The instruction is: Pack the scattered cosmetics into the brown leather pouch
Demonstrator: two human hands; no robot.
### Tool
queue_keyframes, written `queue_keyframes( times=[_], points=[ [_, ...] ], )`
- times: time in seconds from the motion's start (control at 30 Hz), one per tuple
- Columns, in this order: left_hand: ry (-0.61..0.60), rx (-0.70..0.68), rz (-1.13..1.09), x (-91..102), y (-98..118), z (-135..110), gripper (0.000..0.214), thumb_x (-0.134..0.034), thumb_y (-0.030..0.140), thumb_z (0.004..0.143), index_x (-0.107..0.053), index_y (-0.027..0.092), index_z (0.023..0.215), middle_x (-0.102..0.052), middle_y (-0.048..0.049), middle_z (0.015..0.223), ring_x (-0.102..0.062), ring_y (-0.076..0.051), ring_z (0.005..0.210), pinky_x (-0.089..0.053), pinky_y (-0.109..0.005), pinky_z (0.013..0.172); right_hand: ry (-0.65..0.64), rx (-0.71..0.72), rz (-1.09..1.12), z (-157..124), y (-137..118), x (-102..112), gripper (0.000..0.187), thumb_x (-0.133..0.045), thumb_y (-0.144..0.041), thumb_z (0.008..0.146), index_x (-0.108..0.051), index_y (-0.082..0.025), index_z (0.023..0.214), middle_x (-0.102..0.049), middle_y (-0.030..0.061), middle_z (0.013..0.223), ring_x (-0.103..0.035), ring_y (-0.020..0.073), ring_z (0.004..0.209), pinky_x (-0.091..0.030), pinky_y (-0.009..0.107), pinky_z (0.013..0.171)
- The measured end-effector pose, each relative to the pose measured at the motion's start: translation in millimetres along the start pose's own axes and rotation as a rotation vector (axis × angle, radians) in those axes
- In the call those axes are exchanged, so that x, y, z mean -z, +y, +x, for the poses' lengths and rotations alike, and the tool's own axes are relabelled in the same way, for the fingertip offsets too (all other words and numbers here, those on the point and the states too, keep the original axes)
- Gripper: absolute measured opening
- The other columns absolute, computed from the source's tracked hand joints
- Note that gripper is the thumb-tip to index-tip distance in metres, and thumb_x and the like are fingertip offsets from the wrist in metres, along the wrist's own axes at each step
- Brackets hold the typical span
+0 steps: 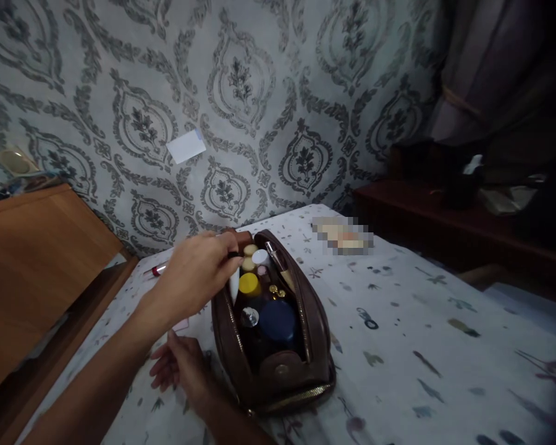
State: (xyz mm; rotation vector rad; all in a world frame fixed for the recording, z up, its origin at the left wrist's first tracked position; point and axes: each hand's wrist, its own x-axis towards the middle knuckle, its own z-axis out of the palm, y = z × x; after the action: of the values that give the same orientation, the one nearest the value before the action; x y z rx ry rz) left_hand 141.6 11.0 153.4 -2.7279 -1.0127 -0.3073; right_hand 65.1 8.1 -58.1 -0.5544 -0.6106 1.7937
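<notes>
A brown zippered toiletry bag [322, 327] lies unzipped on the patterned sheet. Inside are a yellow lid [249, 285], a dark blue round lid [278, 321], a white cap [260, 257], beige caps [249, 264], small gold pieces [274, 289] and a clear faceted cap [249, 317]. My left hand [194, 272] reaches over the bag's left rim, thumb and fingers pinched on a white item with a dark end [234, 285], partly hidden. Lower down, my right hand [180, 368] is beside the bag, fingers apart; a small pinkish piece [181, 324] shows near its thumb.
A red and silver tube [157, 269] lies on the sheet behind my left wrist. Wooden furniture [50, 247] stands at left. A pixelated item [343, 236] rests right of the bag. A dark red surface [398, 213] borders the right, and patterned wallpaper [269, 80] covers the wall behind.
</notes>
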Motion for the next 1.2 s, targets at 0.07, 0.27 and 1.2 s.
queue_keyframes(
  times=[0.07, 0.27, 1.2],
  points=[
    [-0.035, 0.011, 0.036, -2.2, -1.1, -0.2, 0.012, -0.055, 0.030, 0.088, -0.060, 0.020, 0.084, -0.060, -0.0005, 0.074, -0.055, -0.019, 0.075, -0.032, -0.028, 0.062, 0.001, 0.005, -0.004, -1.0, -0.8, -0.5, 0.078, -0.052, -0.090, 0.053, -0.059, -0.014, 0.066, -0.059, 0.0014, 0.050, -0.051, 0.0092, 0.037, -0.033, 0.020, 0.037],
    [-0.105, -0.022, 0.076, -7.4, -6.7, 1.2, 0.008, -0.056, 0.027, 0.088, -0.059, 0.021, 0.084, -0.061, -0.0014, 0.079, -0.056, -0.020, 0.081, -0.033, -0.028, 0.063, 0.008, 0.007, -0.019, -3.8, -4.0, -1.1, 0.080, -0.052, -0.091, 0.051, -0.060, -0.013, 0.067, -0.059, 0.0018, 0.051, -0.052, 0.0095, 0.038, -0.032, 0.021, 0.038],
    [-0.273, -0.184, 0.312, -25.4, 7.7, 11.5, 0.023, -0.066, 0.038, 0.081, -0.065, 0.016, 0.077, -0.067, -0.0108, 0.096, -0.055, -0.029, 0.101, -0.040, -0.038, 0.083, 0.011, 0.034, -0.012, -6.6, -3.0, 0.1, 0.067, -0.059, -0.080, 0.060, -0.058, -0.013, 0.067, -0.061, 0.0031, 0.055, -0.055, 0.0108, 0.041, -0.033, 0.020, 0.040]
  ],
)
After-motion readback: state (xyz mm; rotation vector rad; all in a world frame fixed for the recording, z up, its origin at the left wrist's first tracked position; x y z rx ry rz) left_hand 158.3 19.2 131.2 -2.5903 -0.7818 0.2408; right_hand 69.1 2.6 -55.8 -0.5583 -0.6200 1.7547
